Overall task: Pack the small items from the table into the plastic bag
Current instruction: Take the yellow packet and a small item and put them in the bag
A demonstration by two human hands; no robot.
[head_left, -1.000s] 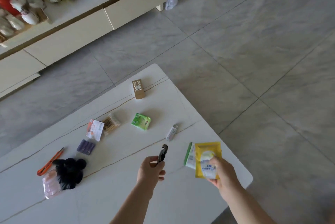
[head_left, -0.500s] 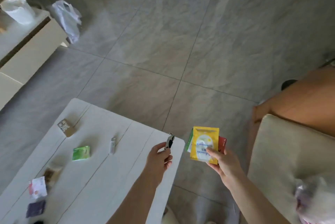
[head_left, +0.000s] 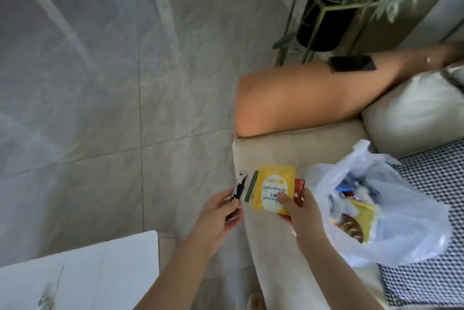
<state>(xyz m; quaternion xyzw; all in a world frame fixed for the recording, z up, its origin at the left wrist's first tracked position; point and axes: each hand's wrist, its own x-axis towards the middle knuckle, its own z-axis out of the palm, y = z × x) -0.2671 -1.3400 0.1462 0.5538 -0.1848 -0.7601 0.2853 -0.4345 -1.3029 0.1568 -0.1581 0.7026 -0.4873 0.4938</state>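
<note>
My right hand (head_left: pixel 300 211) pinches a yellow sachet (head_left: pixel 272 185), with a green-edged packet (head_left: pixel 251 189) and a red packet (head_left: pixel 298 190) fanned behind it. In my left hand (head_left: pixel 218 214) is a small black and silver clip-like tool (head_left: pixel 239 188), held just left of the sachets. Both hands hover over the front of a beige sofa seat (head_left: pixel 273 254). The open white plastic bag (head_left: pixel 371 209) lies on the sofa to the right of my right hand, with several packets visible inside. A corner of the white table (head_left: pixel 100 272) shows at lower left.
Another person's bare leg (head_left: pixel 313 93) lies across the sofa's far end, a dark phone (head_left: pixel 352 63) resting on it. A potted plant on a metal stand (head_left: pixel 326 8) is behind it. A checked cushion (head_left: pixel 426 234) sits under the bag. Grey tile floor (head_left: pixel 100 83) fills the left.
The view has swung right from the table to the sofa. Both hands moved with their items away from the table edge toward the plastic bag, which is now fully in view.
</note>
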